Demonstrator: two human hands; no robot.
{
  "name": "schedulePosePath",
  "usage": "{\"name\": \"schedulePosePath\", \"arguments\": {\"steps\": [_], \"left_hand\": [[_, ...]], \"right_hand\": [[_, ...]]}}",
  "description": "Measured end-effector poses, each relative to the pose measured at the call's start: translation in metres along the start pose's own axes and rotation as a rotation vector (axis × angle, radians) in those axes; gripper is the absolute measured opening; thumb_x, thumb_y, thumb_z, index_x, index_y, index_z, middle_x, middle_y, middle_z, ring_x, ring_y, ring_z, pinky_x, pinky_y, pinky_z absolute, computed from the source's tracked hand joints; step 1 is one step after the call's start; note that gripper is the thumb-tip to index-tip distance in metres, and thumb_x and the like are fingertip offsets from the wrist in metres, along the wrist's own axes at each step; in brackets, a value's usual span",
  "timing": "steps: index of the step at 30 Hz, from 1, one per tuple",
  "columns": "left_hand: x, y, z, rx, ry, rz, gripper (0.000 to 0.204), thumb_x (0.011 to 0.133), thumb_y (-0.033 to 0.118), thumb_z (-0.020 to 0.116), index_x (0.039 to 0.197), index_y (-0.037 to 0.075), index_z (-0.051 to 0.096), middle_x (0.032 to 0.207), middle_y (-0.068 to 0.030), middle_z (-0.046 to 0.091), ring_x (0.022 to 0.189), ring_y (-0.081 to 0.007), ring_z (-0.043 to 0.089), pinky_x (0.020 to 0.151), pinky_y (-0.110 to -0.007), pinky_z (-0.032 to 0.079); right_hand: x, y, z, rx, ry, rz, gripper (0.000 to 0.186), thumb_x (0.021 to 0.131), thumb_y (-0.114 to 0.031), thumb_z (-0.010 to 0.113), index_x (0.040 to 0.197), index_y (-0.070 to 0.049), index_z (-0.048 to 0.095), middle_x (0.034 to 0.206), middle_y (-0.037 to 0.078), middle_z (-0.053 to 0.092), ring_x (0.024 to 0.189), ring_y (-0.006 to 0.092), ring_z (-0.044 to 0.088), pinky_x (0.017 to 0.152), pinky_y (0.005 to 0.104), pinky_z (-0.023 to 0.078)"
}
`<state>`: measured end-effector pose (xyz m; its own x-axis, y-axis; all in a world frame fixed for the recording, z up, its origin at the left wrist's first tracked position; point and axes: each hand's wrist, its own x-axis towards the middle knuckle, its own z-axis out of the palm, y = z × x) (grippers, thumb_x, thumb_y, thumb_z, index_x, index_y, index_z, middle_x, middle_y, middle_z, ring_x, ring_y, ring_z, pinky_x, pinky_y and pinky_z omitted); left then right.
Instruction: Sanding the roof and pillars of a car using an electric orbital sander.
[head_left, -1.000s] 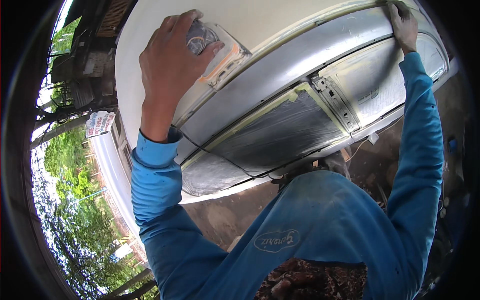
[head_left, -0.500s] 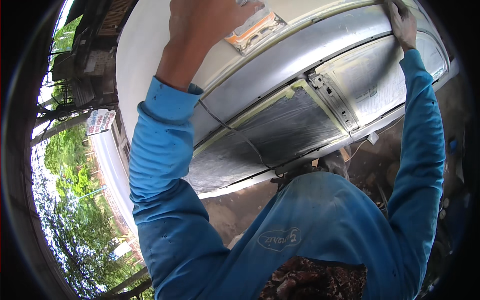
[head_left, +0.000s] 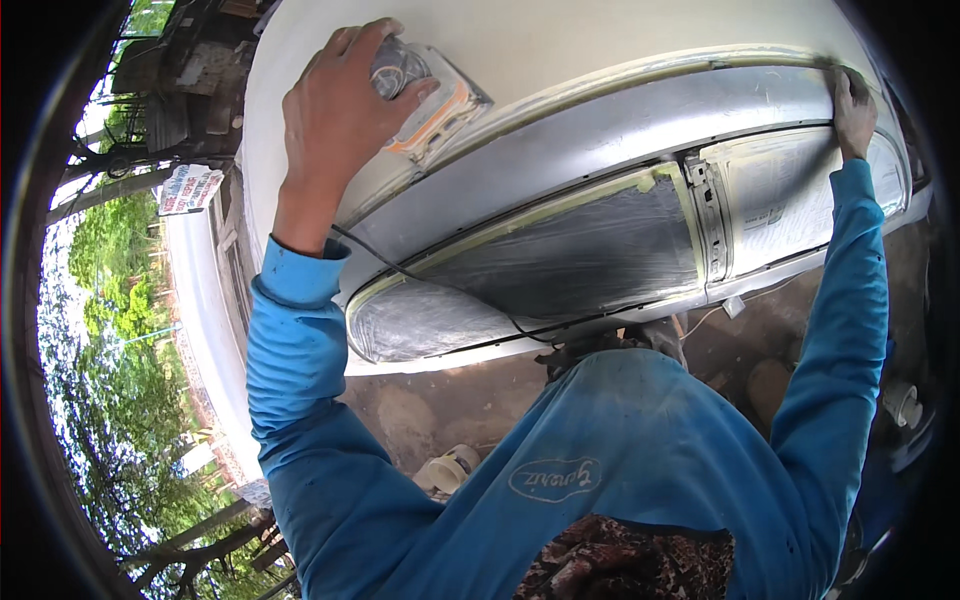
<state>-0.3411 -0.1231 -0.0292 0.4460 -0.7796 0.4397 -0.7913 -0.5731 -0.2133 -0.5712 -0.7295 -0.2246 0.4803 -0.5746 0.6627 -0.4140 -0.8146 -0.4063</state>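
Note:
My left hand (head_left: 335,115) is wrapped around the dark, rounded top of a power sander (head_left: 440,118) with a white and orange body. The sander sits on the pale roof (head_left: 600,35) of a car, close to its edge strip. My right hand (head_left: 853,118) is farther along, its bent fingers hooked over the silver roof edge (head_left: 640,105); some fingertips are hard to see. A dark cord (head_left: 430,282) trails from near my left wrist across the car's side.
Masked windows (head_left: 570,250) with yellowish tape line the car's side below the roof edge. A metal door pillar (head_left: 709,215) divides them. On the ground lie a whitish container (head_left: 452,468) and a thin cable with a white block (head_left: 733,306). Trees (head_left: 110,380) stand at the left.
My left hand has brought the sander toward the left and nearer along the roof. The right hand shows farther right, still at the roof edge. The whole view has shifted somewhat.

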Motion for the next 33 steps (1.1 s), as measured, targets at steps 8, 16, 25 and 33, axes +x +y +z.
{"name": "schedulePosePath", "arguments": {"steps": [8,16,25,33], "left_hand": [[0.017,0.019,-0.007,0.023,0.007,-0.001,0.059,0.078,0.043,0.085,0.124,0.010,0.067,0.112,-0.0107,0.071,0.093,-0.0304,0.073,0.077,-0.040,0.060],[0.129,0.111,0.014,-0.103,-0.312,-0.298,0.062,0.099,0.039,0.058,0.143,-0.004,0.047,0.125,-0.0333,0.061,0.116,-0.0465,0.064,0.098,-0.051,0.053],[0.096,0.103,0.040,-0.966,0.090,-0.211,0.042,0.102,0.023,0.059,0.137,-0.001,0.056,0.129,-0.0278,0.064,0.119,-0.0399,0.064,0.102,-0.043,0.050],[-0.144,0.020,0.020,-0.698,0.584,-0.906,0.027,0.095,0.010,0.071,0.120,-0.001,0.067,0.104,-0.0116,0.074,0.092,-0.0181,0.071,0.076,-0.030,0.056]], "right_hand": [[-0.003,-0.007,-0.001,0.061,-0.005,0.025,0.047,0.099,-0.046,0.056,0.120,-0.008,0.073,0.118,0.020,0.073,0.112,0.0385,0.067,0.098,0.0410,0.051],[-0.028,-0.214,-0.040,0.438,-0.130,-0.372,0.072,0.092,-0.031,0.074,0.153,-0.006,0.045,0.150,0.020,0.053,0.142,0.0313,0.047,0.121,0.0449,0.033],[-0.015,-0.341,-0.032,1.086,-0.539,-0.214,0.117,0.069,-0.022,0.096,0.157,0.000,0.023,0.135,0.020,0.061,0.126,0.0281,0.061,0.109,0.0403,0.048],[-0.027,-0.375,0.004,0.957,-0.450,-0.609,0.099,0.064,-0.021,0.098,0.146,-0.003,0.045,0.130,0.014,0.065,0.120,0.0263,0.065,0.109,0.0351,0.050]]}}
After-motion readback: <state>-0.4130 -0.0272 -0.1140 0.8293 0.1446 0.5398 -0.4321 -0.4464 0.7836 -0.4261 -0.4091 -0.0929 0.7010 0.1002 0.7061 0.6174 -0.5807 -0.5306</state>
